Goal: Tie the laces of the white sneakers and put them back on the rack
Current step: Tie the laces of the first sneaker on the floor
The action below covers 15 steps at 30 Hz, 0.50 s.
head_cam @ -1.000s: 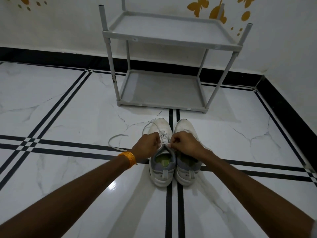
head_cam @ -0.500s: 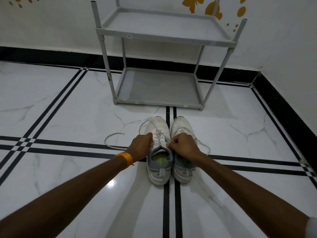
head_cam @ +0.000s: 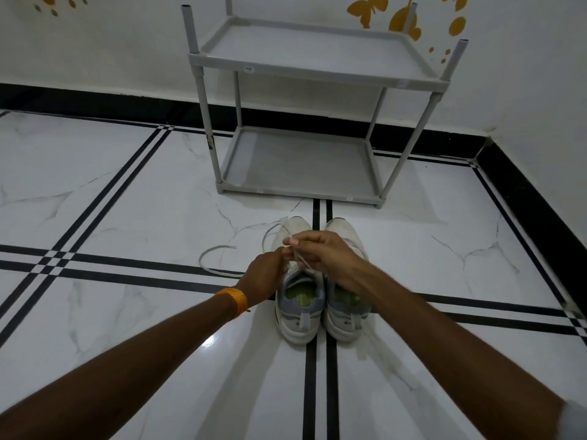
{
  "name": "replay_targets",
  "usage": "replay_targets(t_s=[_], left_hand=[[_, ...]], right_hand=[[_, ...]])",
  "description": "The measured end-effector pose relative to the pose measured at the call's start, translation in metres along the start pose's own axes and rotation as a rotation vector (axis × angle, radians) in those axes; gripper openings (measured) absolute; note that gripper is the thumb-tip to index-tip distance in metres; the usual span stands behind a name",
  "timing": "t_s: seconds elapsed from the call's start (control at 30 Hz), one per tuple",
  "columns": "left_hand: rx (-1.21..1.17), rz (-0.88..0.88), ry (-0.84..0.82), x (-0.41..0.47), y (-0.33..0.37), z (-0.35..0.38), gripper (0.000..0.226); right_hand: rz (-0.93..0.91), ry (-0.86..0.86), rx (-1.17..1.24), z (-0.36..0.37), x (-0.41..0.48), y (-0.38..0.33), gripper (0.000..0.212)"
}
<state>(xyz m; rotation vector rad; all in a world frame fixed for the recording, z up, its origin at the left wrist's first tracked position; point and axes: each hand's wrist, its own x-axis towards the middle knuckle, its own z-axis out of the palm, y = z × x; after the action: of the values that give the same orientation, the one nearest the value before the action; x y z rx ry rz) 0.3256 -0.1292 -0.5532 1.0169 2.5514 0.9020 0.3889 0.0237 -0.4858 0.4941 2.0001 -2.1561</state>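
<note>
Two white sneakers stand side by side on the floor, toes toward the rack: the left sneaker (head_cam: pixel 298 315) and the right sneaker (head_cam: pixel 347 315). Both hands work over the left sneaker's tongue. My right hand (head_cam: pixel 327 254) reaches across and pinches a white lace raised above the shoe. My left hand (head_cam: pixel 265 277), with an orange band at the wrist, grips the other lace end low beside the shoe. A loose lace (head_cam: pixel 216 258) curls on the floor to the left. The knot area is hidden under my fingers.
A grey two-shelf rack (head_cam: pixel 305 66) stands against the wall straight ahead, both shelves bare. White marble floor with black stripes surrounds the shoes. A black skirting runs along the back wall and the right wall (head_cam: pixel 540 198).
My right hand has lifted and moved forward and left over the left sneaker, pulling a lace up. My left hand stays by the shoe's left side.
</note>
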Motion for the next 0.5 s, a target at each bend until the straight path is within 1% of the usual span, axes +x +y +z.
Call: replay_targets(t_s=[0.1,0.17,0.23,0.3,0.4,0.5], left_hand=[[-0.001,0.000,-0.026,0.000,0.000,-0.002,0.024],[0.031,-0.002,-0.030,0.001,0.000,-0.002,0.020],[0.035,0.002,-0.026,0.003,-0.001,-0.002,0.014],[0.041,0.004,-0.031,0.004,-0.002,-0.002,0.014],[0.078,-0.019,-0.078,0.009,-0.004,-0.005,0.018],[0.118,-0.095,-0.189,0.015,0.000,-0.017,0.019]], right_hand=[[0.008,0.087,0.013,0.004,0.004,0.021,0.029],[-0.005,0.129,-0.001,0.000,0.009,0.028,0.032],[-0.048,0.193,-0.014,-0.004,0.012,0.032,0.035],[-0.090,0.248,-0.035,-0.007,0.013,0.035,0.040],[-0.111,0.265,-0.038,-0.010,0.012,0.039,0.043],[-0.135,0.242,-0.059,-0.012,0.011,0.041,0.045]])
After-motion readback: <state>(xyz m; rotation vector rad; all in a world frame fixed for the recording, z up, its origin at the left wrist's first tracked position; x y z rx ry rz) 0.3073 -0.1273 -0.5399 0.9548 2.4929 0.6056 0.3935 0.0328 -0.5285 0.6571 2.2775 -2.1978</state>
